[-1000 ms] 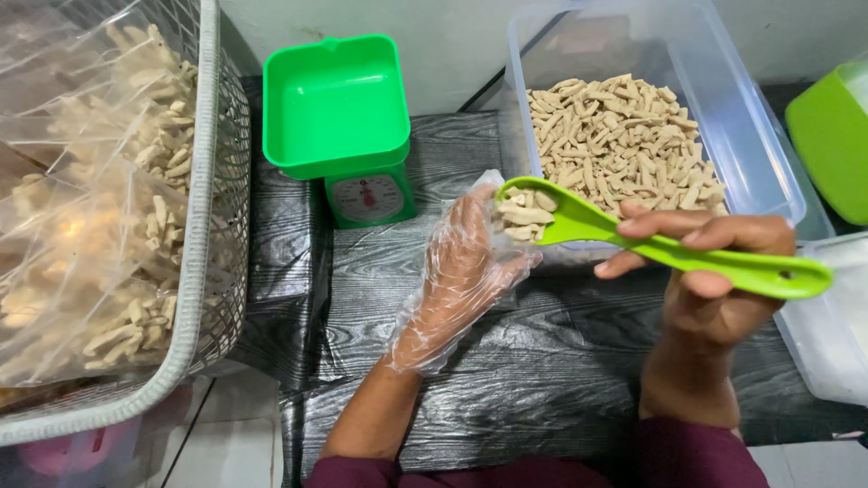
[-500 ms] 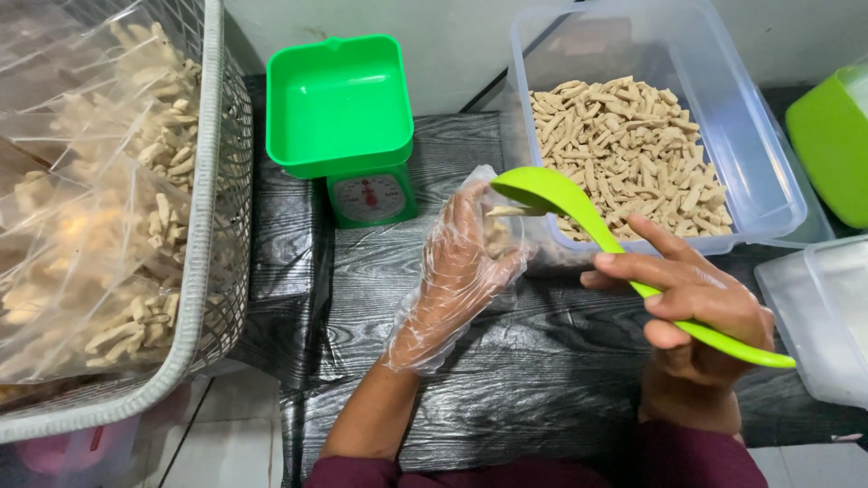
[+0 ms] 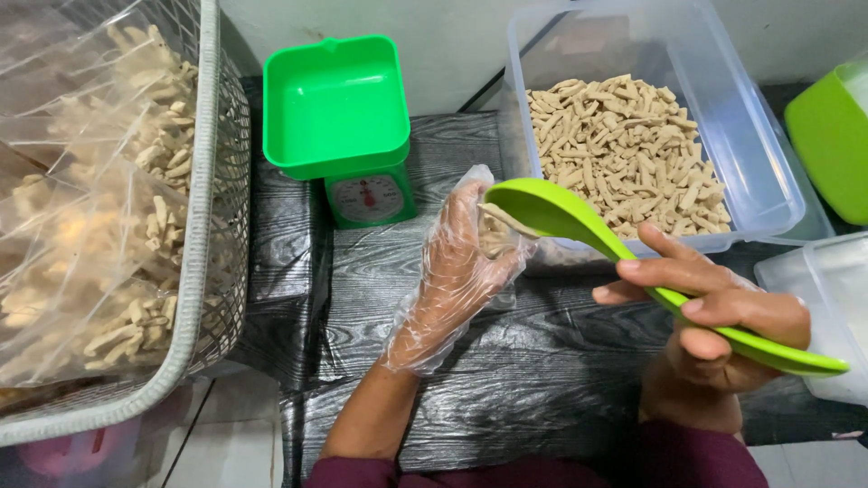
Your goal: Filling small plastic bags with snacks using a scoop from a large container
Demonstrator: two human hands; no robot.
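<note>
Now tipped over at frame centre: green spoon [image 3: 579, 226], bowl nearly empty, one snack stick sliding off its lip into the clear bag [image 3: 493, 239]. A second ago heaped with sticks; half a second ago turned bowl-down; since then rolled back up, handle swung toward lower right. Load judged delivered.

Right hand [image 3: 714, 316], lower right: fingers curled shut around the handle. Left hand [image 3: 457, 267], gloved, centre: fingers half curled, gripping the bag's mouth open, unmoved. Tub [image 3: 768, 172] of sticks upper right, scale [image 3: 344, 126] upper centre, basket [image 3: 212, 181] of filled bags left, all unchanged.
</note>
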